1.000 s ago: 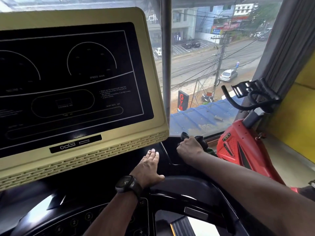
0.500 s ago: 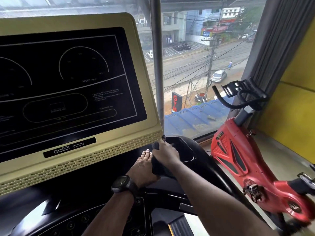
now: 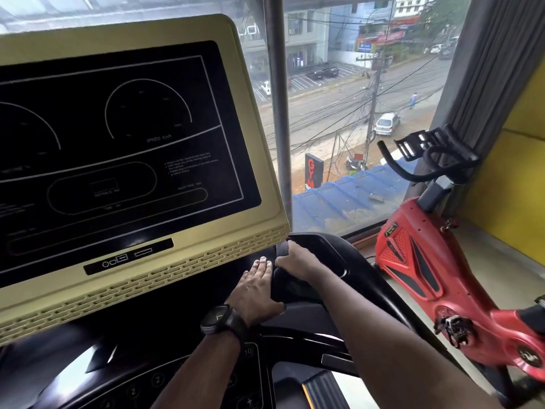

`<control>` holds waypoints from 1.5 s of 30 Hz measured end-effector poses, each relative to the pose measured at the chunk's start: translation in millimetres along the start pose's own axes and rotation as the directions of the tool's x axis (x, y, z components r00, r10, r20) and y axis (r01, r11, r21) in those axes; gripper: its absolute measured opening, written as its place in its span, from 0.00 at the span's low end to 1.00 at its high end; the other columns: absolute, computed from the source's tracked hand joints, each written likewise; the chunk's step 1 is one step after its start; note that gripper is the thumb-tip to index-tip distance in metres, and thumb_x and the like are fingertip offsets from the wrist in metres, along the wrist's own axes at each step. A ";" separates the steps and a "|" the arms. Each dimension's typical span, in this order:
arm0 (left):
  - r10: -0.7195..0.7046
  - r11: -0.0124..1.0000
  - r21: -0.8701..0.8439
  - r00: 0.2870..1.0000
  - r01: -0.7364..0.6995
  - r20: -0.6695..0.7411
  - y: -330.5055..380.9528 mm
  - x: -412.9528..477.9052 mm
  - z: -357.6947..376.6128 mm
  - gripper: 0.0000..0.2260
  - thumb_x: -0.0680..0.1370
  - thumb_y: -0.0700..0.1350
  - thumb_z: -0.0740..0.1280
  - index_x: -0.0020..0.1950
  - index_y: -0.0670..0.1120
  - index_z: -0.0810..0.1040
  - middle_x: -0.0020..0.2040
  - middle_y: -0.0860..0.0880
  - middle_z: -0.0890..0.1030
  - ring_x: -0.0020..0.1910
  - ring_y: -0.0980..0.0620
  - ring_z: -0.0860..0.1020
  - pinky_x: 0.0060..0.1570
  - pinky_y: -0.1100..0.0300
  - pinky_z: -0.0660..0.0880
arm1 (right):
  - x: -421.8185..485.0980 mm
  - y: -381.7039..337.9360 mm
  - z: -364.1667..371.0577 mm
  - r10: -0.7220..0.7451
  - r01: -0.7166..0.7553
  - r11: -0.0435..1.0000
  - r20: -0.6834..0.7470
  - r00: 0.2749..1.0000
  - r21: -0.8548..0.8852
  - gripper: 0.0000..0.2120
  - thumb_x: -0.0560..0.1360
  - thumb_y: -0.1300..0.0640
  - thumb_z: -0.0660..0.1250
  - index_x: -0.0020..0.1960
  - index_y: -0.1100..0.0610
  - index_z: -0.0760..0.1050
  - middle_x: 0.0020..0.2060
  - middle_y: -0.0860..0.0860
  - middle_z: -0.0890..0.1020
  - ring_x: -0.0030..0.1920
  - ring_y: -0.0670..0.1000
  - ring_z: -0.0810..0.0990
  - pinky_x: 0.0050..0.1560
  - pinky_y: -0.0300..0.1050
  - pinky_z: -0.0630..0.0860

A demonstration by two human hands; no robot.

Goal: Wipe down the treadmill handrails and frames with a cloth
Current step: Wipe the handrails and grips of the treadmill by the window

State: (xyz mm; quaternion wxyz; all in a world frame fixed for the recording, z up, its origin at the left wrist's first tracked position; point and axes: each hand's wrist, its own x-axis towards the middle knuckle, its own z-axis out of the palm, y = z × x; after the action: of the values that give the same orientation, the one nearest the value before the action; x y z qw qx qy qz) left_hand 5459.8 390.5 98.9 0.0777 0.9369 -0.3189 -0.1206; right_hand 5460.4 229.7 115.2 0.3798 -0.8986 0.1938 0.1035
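My right hand (image 3: 298,261) grips a dark cloth (image 3: 281,250) bunched against the black treadmill console frame (image 3: 330,246), just below the right corner of the yellow display housing (image 3: 259,219). Part of the cloth (image 3: 278,278) hangs under the hand. My left hand (image 3: 255,286), with a black watch on the wrist, rests flat on the black console surface, fingers straight, touching the cloth's left side. The right handrail (image 3: 392,308) curves back along my right forearm.
The large dark screen (image 3: 118,149) fills the left. A red exercise bike (image 3: 436,261) stands close on the right by a yellow wall (image 3: 519,178). A window with a metal post (image 3: 278,113) lies straight ahead. The number keypad (image 3: 156,382) sits below my left arm.
My right hand moved left with the cloth from the frame's right corner to beside my left hand under the display's corner. The left hand stayed flat in place.
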 end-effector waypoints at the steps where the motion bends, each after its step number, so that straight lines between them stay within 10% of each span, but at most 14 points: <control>1: -0.001 1.000 -0.003 1.000 0.001 0.001 -0.2 0.1 0.2 0.47 0.73 0.59 0.66 0.81 0.43 0.43 0.81 0.46 0.42 0.80 0.51 0.42 0.79 0.53 0.45 | -1.0 1.9 1.6 -0.021 0.021 0.999 0.002 1.000 -0.041 0.23 0.73 0.48 0.65 0.66 0.55 0.71 0.63 0.55 0.80 0.62 0.59 0.77 0.59 0.49 0.73; 7: -0.002 0.999 -0.041 1.000 0.003 0.023 -0.8 1.6 -1.7 0.46 0.73 0.57 0.68 0.81 0.43 0.44 0.81 0.45 0.42 0.80 0.51 0.41 0.78 0.53 0.44 | -22.0 8.1 -20.8 -0.124 0.177 0.902 0.158 0.980 -0.395 0.16 0.75 0.47 0.69 0.58 0.54 0.74 0.60 0.55 0.81 0.59 0.59 0.79 0.51 0.46 0.72; 19: -0.003 0.998 -0.057 1.000 0.005 0.028 0.7 -1.3 -5.8 0.45 0.73 0.52 0.68 0.81 0.43 0.45 0.82 0.45 0.43 0.80 0.51 0.42 0.77 0.54 0.44 | -34.3 38.8 -62.9 -0.322 0.492 0.243 0.409 0.854 -0.836 0.20 0.72 0.58 0.68 0.63 0.47 0.77 0.53 0.48 0.84 0.56 0.54 0.82 0.52 0.49 0.78; 26: 0.001 1.000 -0.026 1.000 -0.001 0.017 0.0 1.6 -2.8 0.45 0.73 0.52 0.68 0.81 0.43 0.44 0.81 0.45 0.42 0.80 0.50 0.42 0.78 0.53 0.45 | -13.6 21.1 -52.7 -0.412 0.368 0.612 0.116 0.904 -0.700 0.31 0.75 0.62 0.64 0.77 0.52 0.65 0.69 0.54 0.76 0.68 0.58 0.75 0.60 0.51 0.73; 30: 0.009 0.999 -0.035 1.000 -0.008 0.020 -2.1 1.7 -1.6 0.45 0.73 0.51 0.67 0.81 0.43 0.44 0.81 0.45 0.42 0.80 0.50 0.42 0.78 0.54 0.43 | 5.0 21.5 -32.3 -0.363 0.376 0.603 0.178 0.915 -0.703 0.35 0.79 0.57 0.65 0.82 0.56 0.54 0.74 0.55 0.71 0.73 0.58 0.71 0.68 0.52 0.70; 37: 0.006 1.000 -0.029 1.000 -0.006 0.012 -2.6 2.5 2.6 0.46 0.72 0.51 0.66 0.81 0.44 0.42 0.81 0.46 0.40 0.80 0.51 0.40 0.78 0.55 0.42 | 13.6 29.5 -30.3 -0.292 0.468 0.295 0.388 0.874 -0.833 0.14 0.81 0.57 0.61 0.64 0.57 0.77 0.59 0.57 0.82 0.61 0.59 0.81 0.61 0.55 0.77; 45: 0.011 0.998 -0.059 1.000 -0.010 0.008 -2.8 1.5 0.2 0.45 0.72 0.49 0.66 0.81 0.44 0.43 0.81 0.47 0.41 0.80 0.52 0.40 0.78 0.56 0.41 | 13.5 13.4 -44.5 -0.193 0.485 -0.041 0.483 0.854 -0.874 0.14 0.84 0.60 0.57 0.62 0.55 0.80 0.59 0.52 0.83 0.61 0.56 0.81 0.50 0.45 0.76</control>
State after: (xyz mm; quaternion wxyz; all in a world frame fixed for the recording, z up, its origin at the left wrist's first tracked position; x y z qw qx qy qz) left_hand 5462.5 391.7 97.8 0.1048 0.9320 -0.3203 -0.1335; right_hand 5468.6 185.4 132.8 -0.3026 -0.9088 -0.2011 0.2049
